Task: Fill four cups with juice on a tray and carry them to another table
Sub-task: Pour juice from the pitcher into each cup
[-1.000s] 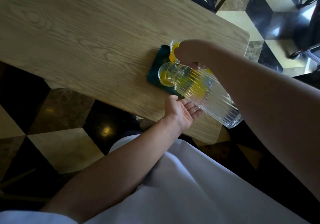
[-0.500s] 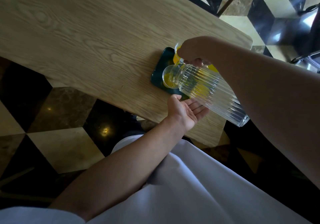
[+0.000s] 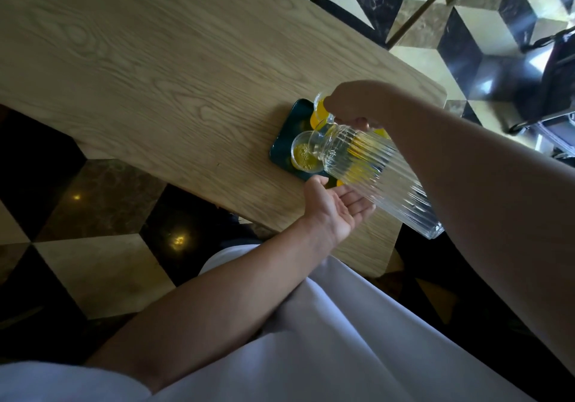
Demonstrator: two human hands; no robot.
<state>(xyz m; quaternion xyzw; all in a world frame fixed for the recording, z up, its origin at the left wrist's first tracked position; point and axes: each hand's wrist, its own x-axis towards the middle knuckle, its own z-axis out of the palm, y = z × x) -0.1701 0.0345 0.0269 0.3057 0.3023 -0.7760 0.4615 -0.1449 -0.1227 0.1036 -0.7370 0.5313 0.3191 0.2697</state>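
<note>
A dark green tray point(image 3: 287, 132) lies near the right end of the wooden table point(image 3: 161, 68). On it stand glass cups: a near cup point(image 3: 302, 156) with a little frothy yellow juice and a far cup point(image 3: 318, 116) filled with orange juice; others are hidden behind the pitcher. My right hand point(image 3: 353, 104) grips the neck of a ribbed glass pitcher point(image 3: 370, 171), tipped steeply with its mouth over the near cup. My left hand point(image 3: 334, 208) rests palm up, fingers spread, at the tray's near edge under the pitcher.
A chair point(image 3: 398, 12) with a dark seat stands beyond the table's far edge. The floor has a black, cream and brown cube pattern. A dark metal frame point(image 3: 547, 90) stands at the right. My white garment fills the bottom of the view.
The pitcher has stayed tipped over the near cup, and juice now froths in that cup. The view has drifted slightly. My left hand has stayed at the tray's edge.
</note>
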